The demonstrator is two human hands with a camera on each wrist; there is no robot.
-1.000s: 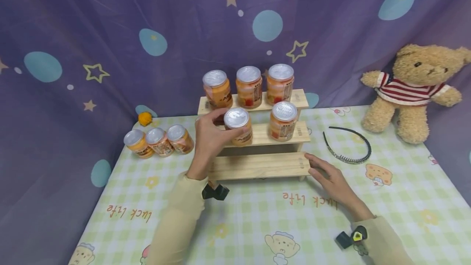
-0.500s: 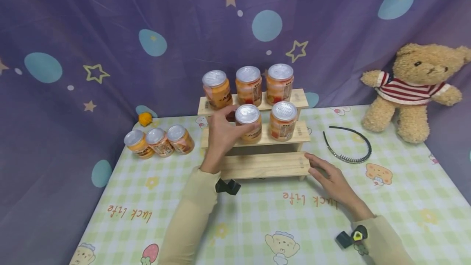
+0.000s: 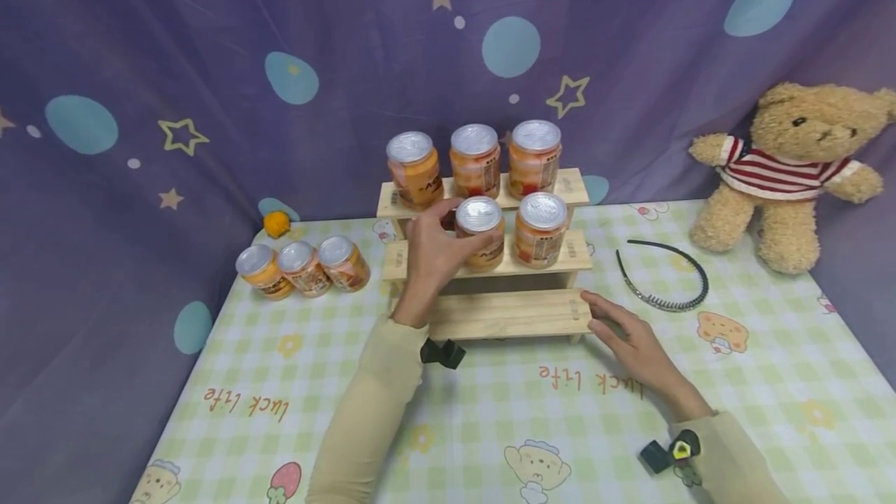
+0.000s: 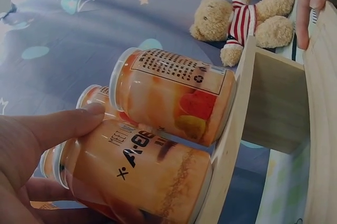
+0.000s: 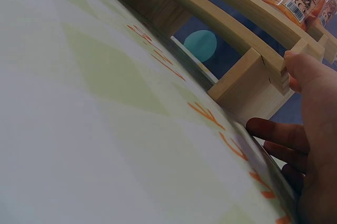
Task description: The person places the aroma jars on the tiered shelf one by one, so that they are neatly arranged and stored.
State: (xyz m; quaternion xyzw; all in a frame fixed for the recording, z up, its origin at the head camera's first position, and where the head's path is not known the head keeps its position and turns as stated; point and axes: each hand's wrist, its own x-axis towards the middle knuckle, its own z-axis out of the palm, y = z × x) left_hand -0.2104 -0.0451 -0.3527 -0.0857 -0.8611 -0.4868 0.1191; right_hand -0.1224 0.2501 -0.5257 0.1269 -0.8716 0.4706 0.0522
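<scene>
A three-step wooden rack [image 3: 511, 313] stands on the table. My left hand [image 3: 432, 255] holds an orange-labelled jar [image 3: 483, 243] with a silver lid, thumb in front and fingers behind, upright on the middle step. To its right on that step stands a matching jar [image 3: 540, 236]. The left wrist view shows the held jar [image 4: 142, 171] with its base at the step board, overlapping its neighbour [image 4: 174, 92]. At the right end of the lowest step is my right hand [image 3: 630, 341]; its thumb [image 5: 303, 69] touches the board's corner, other fingers loosely extended below.
Three like jars [image 3: 476, 166] line the top step. Another three jars [image 3: 304, 268] stand on the table at left, near a small orange ball-like thing [image 3: 276, 224]. Right of the rack lie a black headband [image 3: 665, 303] and a seated teddy bear [image 3: 791, 169]. A purple curtain [image 3: 350, 14] hangs behind.
My left hand has moved right along the middle step with the jar, bringing it close to the jar on the right. The right hand has stayed at the rack's end.
</scene>
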